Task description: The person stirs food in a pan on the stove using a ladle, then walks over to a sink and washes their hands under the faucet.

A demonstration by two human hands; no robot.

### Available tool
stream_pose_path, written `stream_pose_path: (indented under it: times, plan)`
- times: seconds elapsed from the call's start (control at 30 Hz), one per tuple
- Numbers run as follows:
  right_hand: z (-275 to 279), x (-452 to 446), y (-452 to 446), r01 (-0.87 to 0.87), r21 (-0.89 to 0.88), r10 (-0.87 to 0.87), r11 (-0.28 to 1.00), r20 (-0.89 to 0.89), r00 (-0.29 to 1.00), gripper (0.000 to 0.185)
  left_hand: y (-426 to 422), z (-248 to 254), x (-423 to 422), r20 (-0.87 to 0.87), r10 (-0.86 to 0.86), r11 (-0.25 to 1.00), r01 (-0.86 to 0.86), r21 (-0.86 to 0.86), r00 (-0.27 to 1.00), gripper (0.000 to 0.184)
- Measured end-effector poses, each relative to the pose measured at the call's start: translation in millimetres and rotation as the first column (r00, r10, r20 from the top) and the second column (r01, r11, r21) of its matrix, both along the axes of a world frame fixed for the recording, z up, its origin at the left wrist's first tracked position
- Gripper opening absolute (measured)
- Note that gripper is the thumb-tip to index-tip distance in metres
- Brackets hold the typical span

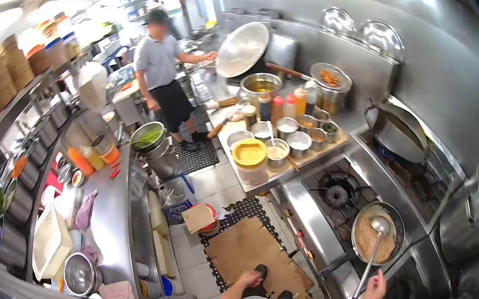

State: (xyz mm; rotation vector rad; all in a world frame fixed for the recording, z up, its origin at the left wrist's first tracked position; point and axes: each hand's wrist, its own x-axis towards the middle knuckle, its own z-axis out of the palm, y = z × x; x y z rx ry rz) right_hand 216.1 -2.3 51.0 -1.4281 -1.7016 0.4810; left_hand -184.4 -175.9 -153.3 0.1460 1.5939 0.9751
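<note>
My left hand (252, 278) hangs over the cardboard on the floor, near my shoe; its fingers are too small to make out. On the right, my right hand (374, 292) is beside the long handle of a ladle (380, 225), with at least one finger pointing up; whether it touches the handle is unclear. The ladle's bowl rests in a pan (401, 227) of pale brown food (373, 238) on the stove (313, 206). The pan's own handle points left, toward the stove's front edge.
A co-worker (158, 64) stands at the back, one hand near a large tilted wok (243, 50). Sauce bottles and metal pots crowd the counter (242, 181) ahead. Another wok (395, 130) sits at right. A steel worktop (109, 207) runs along the left.
</note>
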Motion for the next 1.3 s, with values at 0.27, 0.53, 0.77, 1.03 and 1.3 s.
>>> stream_pose_path:
  times: [0.27, 0.53, 0.77, 1.03, 1.3]
  plan:
    - [141, -159, -17, -0.303, -0.099, 0.225, 0.948, -0.466, 0.856, 0.018, -177, -30, -56, -0.226, -0.135, 0.829, -0.015, -0.558, 0.965, 0.036]
    - [-38, -296, -30, -0.701, -0.567, 0.655, 0.433, -0.336, 0.677, 0.019, -141, -62, -113, -0.399, -0.506, 0.847, 0.353, -0.399, 0.765, 0.041]
    - [-222, -241, -24, -0.319, -0.832, 0.421, 0.455, -0.115, 0.900, 0.020, -157, -29, -200, -0.350, -0.113, 0.964, 0.018, -0.265, 0.930, 0.038]
    - [-205, -268, -19, -0.194, -0.929, 0.757, 0.313, 0.121, 0.643, 0.017, -187, -16, -181, -0.227, -0.019, 0.932, -0.064, -0.357, 0.974, 0.030]
    - [-149, -363, -16, -0.342, -0.910, 0.535, 0.233, -0.174, 0.827, 0.023, -159, -68, -198, -0.419, -0.409, 0.903, 0.294, -0.312, 0.811, 0.031]
